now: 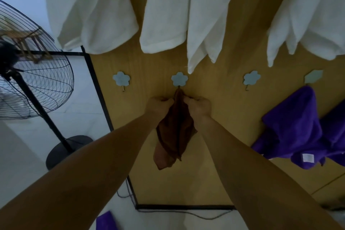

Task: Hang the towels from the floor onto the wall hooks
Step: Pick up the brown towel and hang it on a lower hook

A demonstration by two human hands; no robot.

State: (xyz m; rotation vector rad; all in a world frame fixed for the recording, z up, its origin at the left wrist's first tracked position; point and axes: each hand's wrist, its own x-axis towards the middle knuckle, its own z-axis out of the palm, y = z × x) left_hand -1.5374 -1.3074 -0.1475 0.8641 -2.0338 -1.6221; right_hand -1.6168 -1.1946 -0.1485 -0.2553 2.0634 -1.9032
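A brown towel [174,130] hangs down the wooden panel [220,114], its top corner at the small hook under the second blue flower hook [179,79]. My left hand [158,105] pinches the towel's upper left edge and my right hand [198,105] pinches its upper right edge, just below that hook. Bare flower hooks sit at the left [121,79] and to the right [252,78]. A purple towel [298,127] hangs from the far right hook [313,76]. Another purple towel [105,220] lies on the floor at the bottom edge.
Three white towels [186,15] hang from an upper row, their ends reaching close to the flower hooks. A black standing fan [33,84] stands on the white floor to the left of the panel's black frame [97,87]. A cable trails along the floor at the panel's base.
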